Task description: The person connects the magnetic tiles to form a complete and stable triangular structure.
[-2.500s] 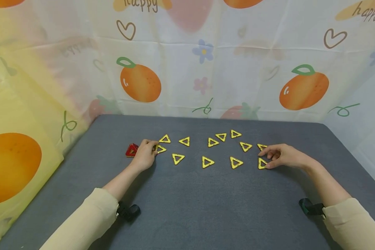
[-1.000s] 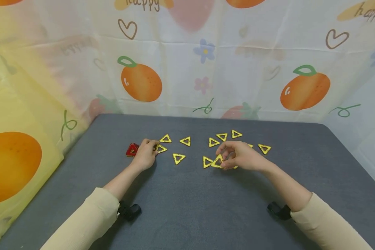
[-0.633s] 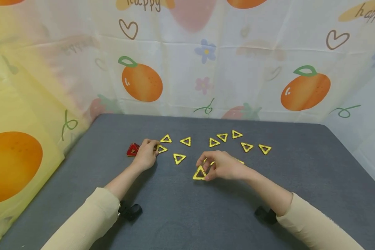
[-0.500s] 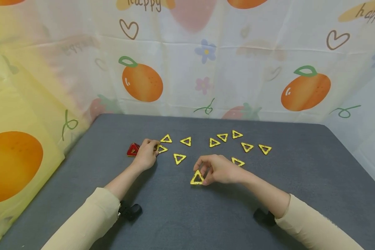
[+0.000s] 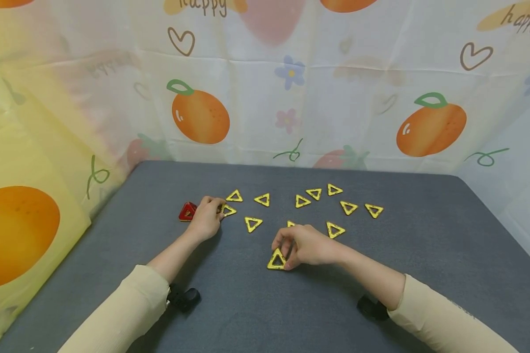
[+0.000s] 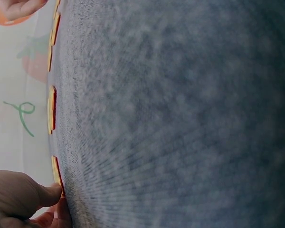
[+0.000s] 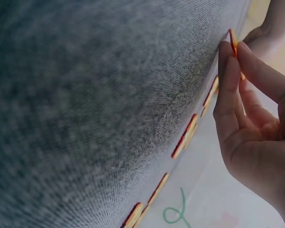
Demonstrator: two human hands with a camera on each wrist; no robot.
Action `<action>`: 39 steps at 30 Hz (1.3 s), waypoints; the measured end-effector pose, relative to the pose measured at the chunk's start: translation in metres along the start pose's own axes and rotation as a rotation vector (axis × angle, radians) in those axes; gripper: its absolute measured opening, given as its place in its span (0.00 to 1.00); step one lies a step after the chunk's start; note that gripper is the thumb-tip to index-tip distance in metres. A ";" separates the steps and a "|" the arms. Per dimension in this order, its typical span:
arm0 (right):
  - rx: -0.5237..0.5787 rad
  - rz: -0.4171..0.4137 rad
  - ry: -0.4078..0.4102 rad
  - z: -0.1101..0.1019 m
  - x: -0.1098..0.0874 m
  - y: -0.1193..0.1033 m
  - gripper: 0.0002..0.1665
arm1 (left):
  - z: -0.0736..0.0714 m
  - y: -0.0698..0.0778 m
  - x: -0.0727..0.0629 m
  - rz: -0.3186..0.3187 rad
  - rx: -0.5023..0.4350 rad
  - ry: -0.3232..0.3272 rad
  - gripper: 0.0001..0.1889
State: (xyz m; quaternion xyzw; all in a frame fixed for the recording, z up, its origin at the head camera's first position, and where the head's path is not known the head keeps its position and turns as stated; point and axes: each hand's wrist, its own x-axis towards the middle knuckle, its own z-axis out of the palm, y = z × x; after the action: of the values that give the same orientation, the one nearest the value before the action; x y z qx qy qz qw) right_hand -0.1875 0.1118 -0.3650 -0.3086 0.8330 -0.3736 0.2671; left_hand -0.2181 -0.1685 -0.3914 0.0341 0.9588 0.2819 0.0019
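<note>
In the head view my right hand (image 5: 306, 245) pinches a yellow triangular magnetic tile (image 5: 275, 267) by its right side, with one point up. In the right wrist view that tile (image 7: 234, 45) sits between thumb and fingers and shows a red edge. My left hand (image 5: 205, 219) lies at the left of the row, thumb and fingers pinching the edge of another triangular tile (image 5: 230, 213). The left wrist view shows the thumb on this tile (image 6: 58, 172), yellow on one side and red on the other. Red triangular tiles (image 5: 184, 214) are beside the left hand, partly hidden by it.
Several yellow triangular tiles lie spread on the grey table (image 5: 247, 304), including one tile (image 5: 252, 224) between my hands and another tile (image 5: 374, 211) at the far right. One tile (image 5: 291, 223) is mostly covered by my right hand. A printed curtain (image 5: 251, 122) hangs behind.
My right hand has taken up the triangular tile from the right end of the front row and carried it left, then nearer to me. My left hand has stayed in place.
</note>
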 end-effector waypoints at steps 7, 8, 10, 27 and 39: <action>-0.013 -0.038 -0.019 0.005 0.001 0.002 0.21 | 0.000 0.000 0.000 0.001 0.002 0.007 0.20; -0.020 -0.041 -0.018 0.006 0.001 0.002 0.21 | 0.000 0.000 0.000 0.001 0.003 0.007 0.20; -0.034 -0.040 -0.012 0.006 0.001 0.002 0.21 | 0.000 0.000 0.000 0.001 0.002 0.005 0.19; -0.088 -0.028 0.015 0.006 0.001 0.003 0.22 | 0.000 -0.001 0.000 0.000 -0.003 0.006 0.19; -0.105 -0.036 0.026 0.006 0.000 0.005 0.19 | -0.001 0.001 0.004 -0.003 0.018 0.001 0.20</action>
State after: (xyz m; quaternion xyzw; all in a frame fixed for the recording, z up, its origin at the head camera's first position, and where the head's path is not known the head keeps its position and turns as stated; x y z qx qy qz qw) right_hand -0.1851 0.1116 -0.3719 -0.3321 0.8492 -0.3381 0.2329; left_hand -0.2217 -0.1680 -0.3900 0.0323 0.9614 0.2732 0.0016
